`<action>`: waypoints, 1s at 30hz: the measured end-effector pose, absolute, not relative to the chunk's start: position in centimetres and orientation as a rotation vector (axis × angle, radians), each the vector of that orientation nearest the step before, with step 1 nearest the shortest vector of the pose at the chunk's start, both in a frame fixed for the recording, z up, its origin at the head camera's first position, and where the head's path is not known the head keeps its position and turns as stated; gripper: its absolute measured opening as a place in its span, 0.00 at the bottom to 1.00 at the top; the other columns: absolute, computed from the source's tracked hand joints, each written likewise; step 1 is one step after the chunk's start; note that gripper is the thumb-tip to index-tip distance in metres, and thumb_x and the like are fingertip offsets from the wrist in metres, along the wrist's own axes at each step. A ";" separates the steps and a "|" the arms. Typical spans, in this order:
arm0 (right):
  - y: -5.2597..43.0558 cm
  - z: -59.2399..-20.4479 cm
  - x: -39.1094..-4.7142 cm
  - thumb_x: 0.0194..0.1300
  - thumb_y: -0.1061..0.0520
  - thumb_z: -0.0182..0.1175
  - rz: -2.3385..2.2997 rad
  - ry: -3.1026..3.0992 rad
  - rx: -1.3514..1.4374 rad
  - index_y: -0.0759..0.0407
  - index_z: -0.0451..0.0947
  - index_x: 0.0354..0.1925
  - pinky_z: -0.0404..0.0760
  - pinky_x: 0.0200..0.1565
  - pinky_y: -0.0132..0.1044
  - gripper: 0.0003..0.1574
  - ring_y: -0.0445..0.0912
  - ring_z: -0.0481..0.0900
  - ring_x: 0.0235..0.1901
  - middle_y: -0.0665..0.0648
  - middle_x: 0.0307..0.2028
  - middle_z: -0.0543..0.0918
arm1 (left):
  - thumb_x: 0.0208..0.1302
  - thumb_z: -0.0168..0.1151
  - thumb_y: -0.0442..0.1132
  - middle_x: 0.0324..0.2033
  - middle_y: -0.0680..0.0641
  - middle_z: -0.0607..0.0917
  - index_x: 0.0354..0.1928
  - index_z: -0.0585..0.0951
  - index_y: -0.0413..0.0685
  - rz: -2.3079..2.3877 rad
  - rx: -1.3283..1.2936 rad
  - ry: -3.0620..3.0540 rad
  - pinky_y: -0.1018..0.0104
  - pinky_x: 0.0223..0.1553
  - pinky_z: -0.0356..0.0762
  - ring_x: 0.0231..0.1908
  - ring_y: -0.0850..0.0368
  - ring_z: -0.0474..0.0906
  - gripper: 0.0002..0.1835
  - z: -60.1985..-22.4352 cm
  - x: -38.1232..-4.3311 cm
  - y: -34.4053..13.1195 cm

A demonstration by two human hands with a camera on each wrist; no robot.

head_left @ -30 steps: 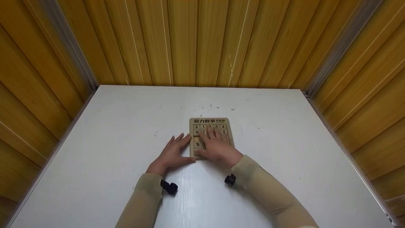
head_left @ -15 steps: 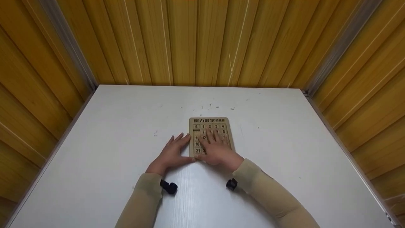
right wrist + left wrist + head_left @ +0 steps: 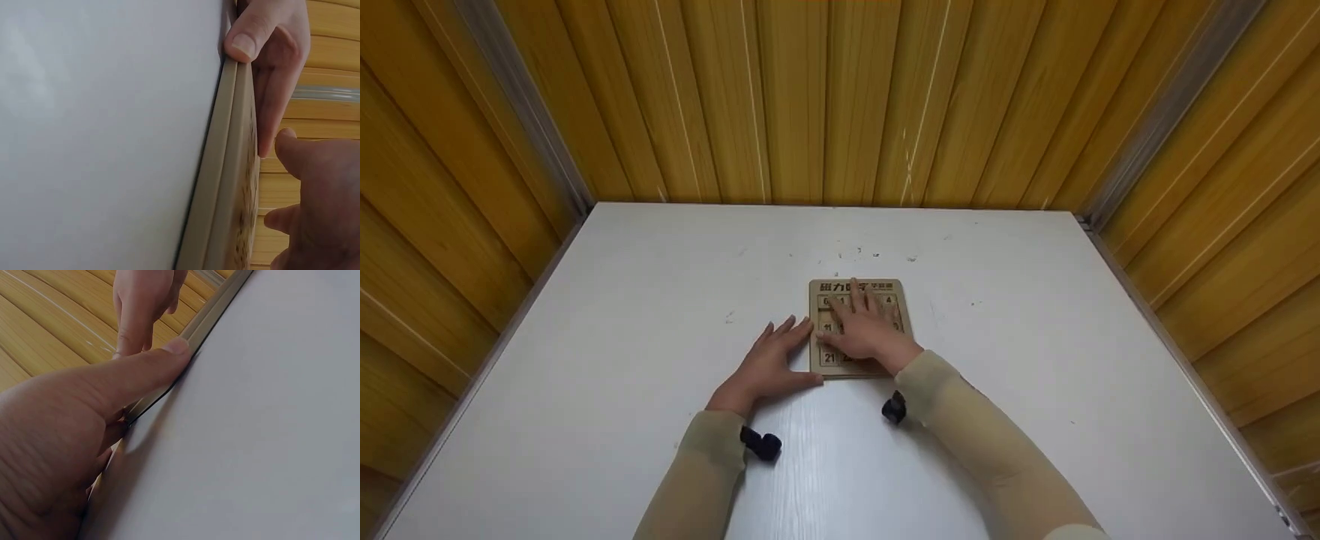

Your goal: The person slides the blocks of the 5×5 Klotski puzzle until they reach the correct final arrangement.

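A wooden number slide puzzle (image 3: 816, 360) lies on the white table, with numbered tiles and lettering along its top. At its lower left corner is my left hand (image 3: 769, 367), thumb against the front edge and straight fingers along the left side. The right wrist view shows that thumb (image 3: 244, 48) on the edge of the board (image 3: 211, 197). My right hand (image 3: 866, 334) is spread over the tiles, index fingertip at tile 6 (image 3: 825, 301), thumb near the left column. Below tile 6 a tile slot (image 3: 826, 314) is bare. The right hand hides many middle and right tiles.
The white table (image 3: 660, 277) has small dark marks (image 3: 876, 255) beyond the puzzle. Yellow wood-look panels (image 3: 795, 97) stand behind and on both sides, with grey metal posts (image 3: 521, 105) in the corners. A black camera (image 3: 765, 445) sits on the left wrist.
Tile 11 slid down one row, leaving the bare slot under tile 6. My right hand then moved up the board toward the top row. The left hand stayed in place.
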State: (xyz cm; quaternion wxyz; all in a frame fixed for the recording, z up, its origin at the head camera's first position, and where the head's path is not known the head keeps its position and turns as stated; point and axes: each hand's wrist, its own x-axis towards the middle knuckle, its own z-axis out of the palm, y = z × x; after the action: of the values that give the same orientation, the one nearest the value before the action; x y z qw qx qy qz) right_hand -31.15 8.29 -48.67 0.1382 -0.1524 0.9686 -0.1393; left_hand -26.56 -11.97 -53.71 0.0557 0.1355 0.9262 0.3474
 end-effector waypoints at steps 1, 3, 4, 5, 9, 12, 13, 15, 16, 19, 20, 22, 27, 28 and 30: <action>8.2 -48.8 -31.3 0.72 0.25 0.49 -0.405 2.803 -0.435 0.43 0.46 0.83 0.34 0.78 0.73 0.53 0.64 0.30 0.82 0.60 0.84 0.29 | 0.53 0.78 0.59 0.80 0.49 0.61 0.80 0.61 0.62 1.053 0.400 2.808 0.43 0.84 0.42 0.83 0.41 0.45 0.55 -53.7 -26.5 -11.9; 8.2 -49.0 -31.4 0.72 0.25 0.49 -0.403 2.803 -0.430 0.42 0.46 0.83 0.34 0.78 0.73 0.53 0.65 0.30 0.82 0.60 0.84 0.30 | 0.52 0.79 0.59 0.80 0.49 0.61 0.80 0.61 0.62 1.049 0.393 2.808 0.42 0.84 0.42 0.82 0.40 0.44 0.55 -53.8 -26.6 -11.9; 8.2 -49.1 -31.4 0.72 0.25 0.49 -0.403 2.801 -0.430 0.42 0.46 0.83 0.34 0.79 0.72 0.53 0.65 0.30 0.82 0.60 0.84 0.30 | 0.52 0.79 0.59 0.80 0.49 0.60 0.80 0.61 0.62 1.048 0.392 2.807 0.42 0.84 0.42 0.82 0.40 0.44 0.55 -53.8 -26.6 -11.9; 8.2 -49.1 -31.4 0.72 0.24 0.49 -0.396 2.800 -0.434 0.41 0.45 0.83 0.33 0.79 0.72 0.53 0.65 0.30 0.82 0.60 0.83 0.29 | 0.52 0.79 0.59 0.80 0.48 0.60 0.80 0.61 0.61 1.048 0.396 2.809 0.42 0.84 0.42 0.82 0.39 0.44 0.55 -53.7 -26.6 -12.0; 8.5 -49.2 -30.9 0.72 0.24 0.48 -0.378 2.804 -0.464 0.39 0.44 0.83 0.31 0.79 0.70 0.53 0.65 0.29 0.82 0.60 0.83 0.29 | 0.53 0.78 0.59 0.80 0.47 0.60 0.80 0.62 0.60 1.050 0.422 2.818 0.43 0.84 0.42 0.82 0.39 0.45 0.54 -53.7 -26.6 -12.1; 8.7 -49.2 -30.3 0.72 0.24 0.48 -0.346 2.803 -0.501 0.39 0.43 0.83 0.31 0.79 0.71 0.53 0.65 0.29 0.82 0.60 0.83 0.28 | 0.54 0.78 0.58 0.80 0.47 0.61 0.80 0.61 0.59 1.049 0.449 2.820 0.43 0.84 0.42 0.82 0.41 0.46 0.54 -53.7 -26.6 -12.3; 8.7 -49.2 -30.1 0.72 0.24 0.48 -0.335 2.803 -0.513 0.39 0.43 0.83 0.31 0.79 0.71 0.53 0.65 0.29 0.82 0.61 0.83 0.28 | 0.54 0.78 0.58 0.80 0.47 0.61 0.80 0.61 0.58 1.049 0.455 2.818 0.43 0.84 0.42 0.82 0.41 0.46 0.54 -53.8 -26.6 -12.3; 8.8 -49.2 -29.8 0.72 0.24 0.49 -0.310 2.804 -0.537 0.39 0.42 0.83 0.32 0.78 0.72 0.53 0.65 0.29 0.82 0.61 0.83 0.29 | 0.54 0.78 0.58 0.80 0.48 0.61 0.80 0.61 0.58 1.050 0.470 2.815 0.43 0.84 0.41 0.82 0.43 0.46 0.54 -53.8 -26.6 -12.4; 8.9 -49.2 -29.6 0.72 0.24 0.49 -0.301 2.806 -0.549 0.39 0.43 0.83 0.33 0.78 0.73 0.53 0.65 0.30 0.82 0.62 0.83 0.29 | 0.54 0.78 0.58 0.80 0.49 0.61 0.80 0.61 0.57 1.054 0.477 2.813 0.44 0.84 0.41 0.82 0.43 0.46 0.54 -53.9 -26.7 -12.4; 9.0 -49.2 -29.4 0.72 0.24 0.48 -0.272 2.818 -0.572 0.39 0.45 0.83 0.35 0.78 0.73 0.52 0.66 0.32 0.82 0.63 0.83 0.32 | 0.54 0.78 0.58 0.80 0.50 0.61 0.80 0.61 0.57 1.063 0.491 2.811 0.44 0.84 0.40 0.82 0.44 0.46 0.54 -53.9 -26.7 -12.5; 9.0 -49.1 -29.3 0.72 0.25 0.48 -0.268 2.819 -0.577 0.39 0.46 0.83 0.35 0.78 0.73 0.51 0.66 0.32 0.82 0.63 0.83 0.32 | 0.54 0.78 0.58 0.80 0.50 0.61 0.80 0.61 0.57 1.065 0.495 2.812 0.44 0.84 0.40 0.82 0.45 0.46 0.54 -53.9 -26.7 -12.5; 9.1 -49.1 -29.3 0.73 0.25 0.48 -0.270 2.817 -0.577 0.40 0.47 0.83 0.36 0.78 0.73 0.51 0.67 0.33 0.82 0.63 0.83 0.32 | 0.54 0.78 0.58 0.80 0.49 0.61 0.80 0.61 0.57 1.069 0.493 2.811 0.44 0.84 0.40 0.82 0.43 0.46 0.54 -53.9 -26.7 -12.5; 9.1 -49.0 -29.6 0.73 0.25 0.47 -0.316 2.800 -0.519 0.43 0.44 0.84 0.37 0.78 0.73 0.53 0.64 0.32 0.82 0.60 0.84 0.33 | 0.54 0.78 0.58 0.80 0.50 0.62 0.80 0.61 0.57 1.040 0.486 2.826 0.45 0.84 0.40 0.82 0.45 0.47 0.54 -53.8 -26.7 -12.3; 9.2 -49.1 -29.7 0.73 0.25 0.46 -0.325 2.797 -0.504 0.43 0.43 0.84 0.37 0.79 0.72 0.53 0.63 0.32 0.83 0.59 0.84 0.34 | 0.54 0.77 0.58 0.80 0.51 0.62 0.80 0.61 0.57 1.028 0.483 2.828 0.47 0.85 0.40 0.82 0.46 0.47 0.54 -53.8 -26.7 -12.2; 9.2 -49.2 -29.8 0.73 0.25 0.46 -0.332 2.790 -0.481 0.44 0.41 0.84 0.36 0.79 0.72 0.54 0.61 0.32 0.83 0.57 0.84 0.35 | 0.55 0.77 0.58 0.80 0.51 0.62 0.80 0.62 0.57 1.015 0.481 2.834 0.48 0.85 0.39 0.82 0.47 0.48 0.53 -53.8 -26.6 -12.2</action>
State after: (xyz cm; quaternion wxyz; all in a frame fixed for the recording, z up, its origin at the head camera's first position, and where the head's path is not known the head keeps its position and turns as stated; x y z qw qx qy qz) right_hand -29.82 9.18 -49.16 0.1452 -0.1671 0.9684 -0.1153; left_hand -26.64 -12.16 -53.82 0.0466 0.1576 0.9286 0.3327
